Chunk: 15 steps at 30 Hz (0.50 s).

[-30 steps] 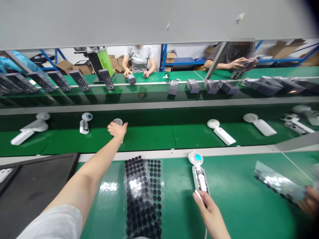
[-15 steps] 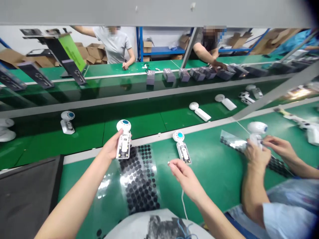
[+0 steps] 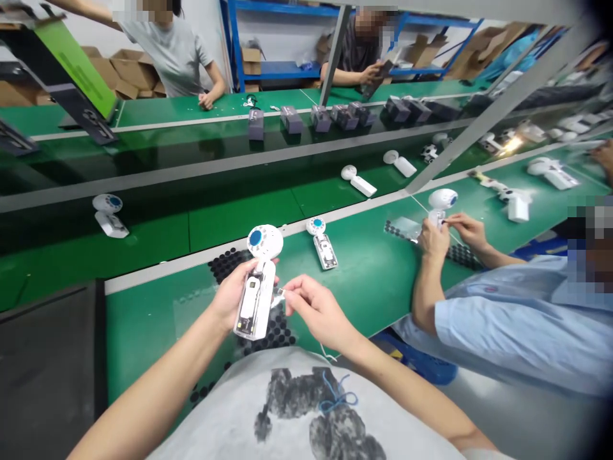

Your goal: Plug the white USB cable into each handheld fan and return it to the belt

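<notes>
A white handheld fan (image 3: 257, 287) with a blue-centred round head, its handle casing open, is held upright above the tabletop (image 3: 143, 313).

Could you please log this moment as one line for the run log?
left hand: holds fan | right hand: pinches small piece by fan | dot sheet: beneath

- The left hand (image 3: 228, 299) is bringing the white handheld fan (image 3: 256, 287) in from the belt at twelve o'clock toward the chest.
- The right hand (image 3: 313, 310) is closing in at its three o'clock side.
</notes>
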### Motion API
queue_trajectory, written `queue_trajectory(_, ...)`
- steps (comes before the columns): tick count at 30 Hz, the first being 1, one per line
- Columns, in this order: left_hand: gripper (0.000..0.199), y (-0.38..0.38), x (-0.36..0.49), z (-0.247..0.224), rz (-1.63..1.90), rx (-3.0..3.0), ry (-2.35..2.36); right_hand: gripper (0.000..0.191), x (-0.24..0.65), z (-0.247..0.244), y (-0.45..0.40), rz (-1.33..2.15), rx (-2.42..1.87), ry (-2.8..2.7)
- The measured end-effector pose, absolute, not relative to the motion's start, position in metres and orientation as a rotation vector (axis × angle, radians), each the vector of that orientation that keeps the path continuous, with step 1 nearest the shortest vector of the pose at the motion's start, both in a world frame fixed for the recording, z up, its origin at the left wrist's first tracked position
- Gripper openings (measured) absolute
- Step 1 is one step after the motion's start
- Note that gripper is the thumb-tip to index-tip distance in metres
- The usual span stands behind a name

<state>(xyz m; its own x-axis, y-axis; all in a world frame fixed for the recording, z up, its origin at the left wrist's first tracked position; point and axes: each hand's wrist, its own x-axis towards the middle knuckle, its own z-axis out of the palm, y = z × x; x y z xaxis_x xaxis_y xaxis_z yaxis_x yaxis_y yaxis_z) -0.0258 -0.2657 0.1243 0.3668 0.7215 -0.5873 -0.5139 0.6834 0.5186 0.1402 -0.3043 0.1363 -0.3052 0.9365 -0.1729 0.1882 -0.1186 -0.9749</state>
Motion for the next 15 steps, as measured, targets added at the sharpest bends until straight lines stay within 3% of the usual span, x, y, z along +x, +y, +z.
queue_trajectory(7, 0.03, -0.28, -0.015, 0.135, 0.862, 0.428, 0.947, 0.01, 0.137, 0.143, -0.314, 1.521, -1.191, -1.445)
queue_trajectory(15, 0.039, -0.289, -0.011, 0.134, 0.774, 0.697, 1.022, 0.009, 0.145, 0.14, -0.32, 1.458, -1.329, -1.573)
